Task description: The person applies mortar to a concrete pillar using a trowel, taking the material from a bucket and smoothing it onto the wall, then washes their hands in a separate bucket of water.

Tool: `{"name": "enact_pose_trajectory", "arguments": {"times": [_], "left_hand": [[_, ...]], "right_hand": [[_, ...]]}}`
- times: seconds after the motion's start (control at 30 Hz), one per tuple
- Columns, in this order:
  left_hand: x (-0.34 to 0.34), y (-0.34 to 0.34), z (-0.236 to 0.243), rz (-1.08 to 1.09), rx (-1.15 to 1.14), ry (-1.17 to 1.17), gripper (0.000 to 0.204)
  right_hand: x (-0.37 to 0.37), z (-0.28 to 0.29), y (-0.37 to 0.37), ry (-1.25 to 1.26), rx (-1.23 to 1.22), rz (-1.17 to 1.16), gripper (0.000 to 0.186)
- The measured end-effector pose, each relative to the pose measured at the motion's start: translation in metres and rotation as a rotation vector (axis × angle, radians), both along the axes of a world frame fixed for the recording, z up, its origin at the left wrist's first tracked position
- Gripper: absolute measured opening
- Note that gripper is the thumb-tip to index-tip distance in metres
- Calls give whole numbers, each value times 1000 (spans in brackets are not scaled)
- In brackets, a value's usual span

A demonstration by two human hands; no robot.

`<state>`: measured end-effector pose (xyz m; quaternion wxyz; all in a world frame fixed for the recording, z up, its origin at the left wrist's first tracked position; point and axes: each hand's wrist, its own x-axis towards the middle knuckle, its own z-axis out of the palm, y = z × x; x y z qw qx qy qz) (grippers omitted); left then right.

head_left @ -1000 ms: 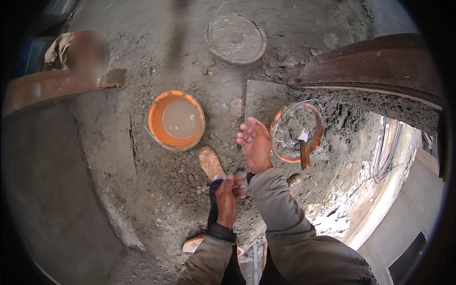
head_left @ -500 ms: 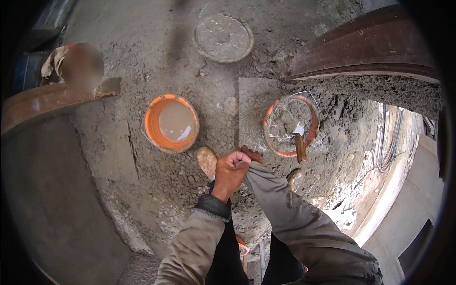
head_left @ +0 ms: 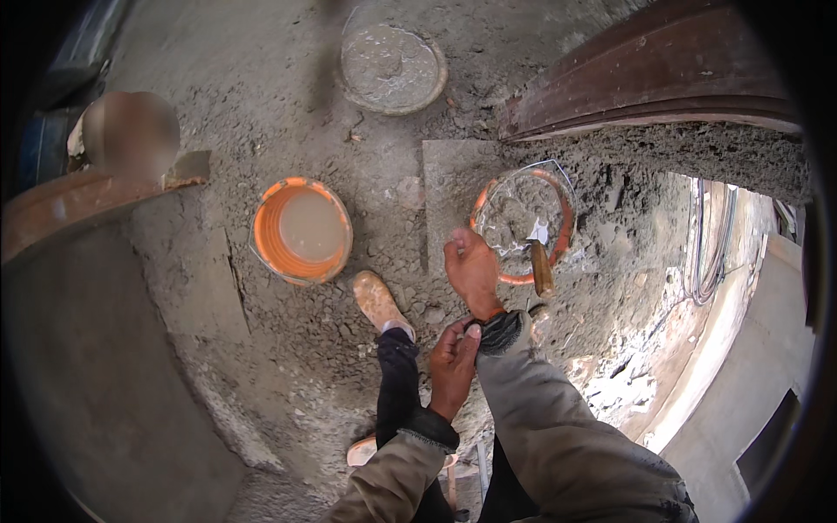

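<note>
My left hand (head_left: 453, 368) pinches the turned-up cuff (head_left: 503, 333) of my right sleeve at the wrist. Above that cuff, my right hand (head_left: 473, 275) is loosely curled, its fingers bent in and nothing seen in them. It overlaps the near-left rim of an orange bucket (head_left: 567, 228) filled with wet grey mortar (head_left: 520, 205). A trowel (head_left: 542, 268) leans in that bucket, its wooden handle over the near rim. To the left stands another orange bucket (head_left: 272, 228), holding murky brown water (head_left: 312, 227).
Beyond the buckets lies a round basin (head_left: 440, 83) of wet mortar. A dark red-brown wooden piece (head_left: 663, 74) spans the upper right. Cables (head_left: 704, 253) run along the right side. Rough, crumbly ground (head_left: 296, 349) surrounds my shoe (head_left: 377, 298). Something blurred sits at the left above a board (head_left: 78, 202).
My left hand has moved down to the right cuff, which is now turned up. My right hand has come out of the sleeve end and reached forward. The view has shifted slightly.
</note>
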<state>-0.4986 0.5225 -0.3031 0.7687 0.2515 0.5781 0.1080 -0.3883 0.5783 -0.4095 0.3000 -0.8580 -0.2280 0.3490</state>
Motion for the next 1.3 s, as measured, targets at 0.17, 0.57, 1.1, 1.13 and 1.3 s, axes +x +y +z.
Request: {"name": "enact_pose_trajectory", "arguments": {"times": [0.17, 0.57, 1.1, 1.13, 1.3], "left_hand": [[-22, -11, -21, -303, -80, 17, 42], [11, -2, -65, -233, -110, 75, 54], [105, 67, -155, -403, 521, 457, 37], [106, 65, -152, -413, 462, 460, 43], [97, 53, -150, -386, 336, 478, 55]], "right_hand": [[12, -16, -17, 472, 198, -375, 29], [105, 21, -105, 179, -8, -248, 32], [107, 24, -142, -38, -711, 498, 44], [98, 2, -151, 8, -511, 386, 45], [106, 8, -113, 792, -361, -141, 27]]}}
